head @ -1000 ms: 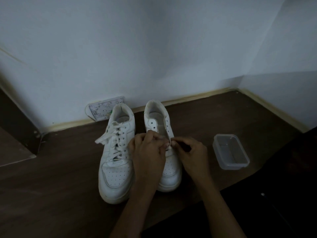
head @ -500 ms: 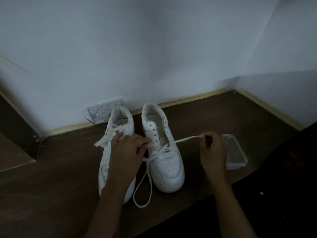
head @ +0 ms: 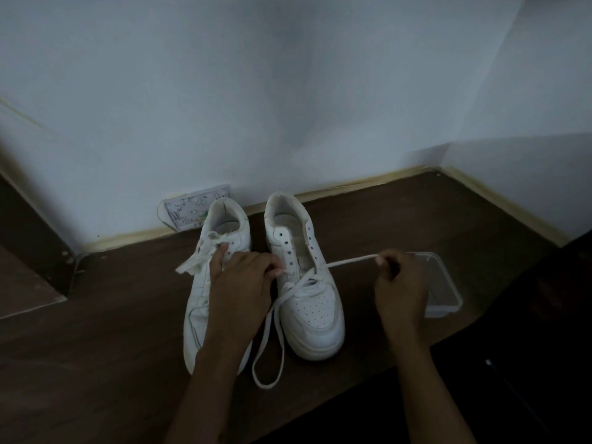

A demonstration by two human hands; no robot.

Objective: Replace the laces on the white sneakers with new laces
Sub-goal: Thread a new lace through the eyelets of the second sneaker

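Note:
Two white sneakers stand side by side on a dark wooden surface, toes toward me. The left sneaker [head: 224, 238] is laced, with its lace ends hanging to its left. The right sneaker [head: 312, 302] has most upper eyelets bare. A white lace [head: 269, 334] runs only through its lowest eyelets; one end loops down onto the wood in front. My right hand [head: 400, 286] pinches the lace's other end, drawn taut to the right. My left hand [head: 242, 283] lies over the left sneaker, its fingertips at the right sneaker's eyelet row; whether they pinch anything I cannot tell.
A clear plastic container [head: 443, 290] sits just right of my right hand. A patterned flat plate [head: 192, 209] leans at the wall behind the sneakers. Walls close off the back and right. The wooden surface's front edge [head: 352, 379] drops to a dark area.
A second ago both hands were together over the right sneaker's eyelets. My right hand has since drawn the lace out to the right, and my left hand shifted left over the other sneaker.

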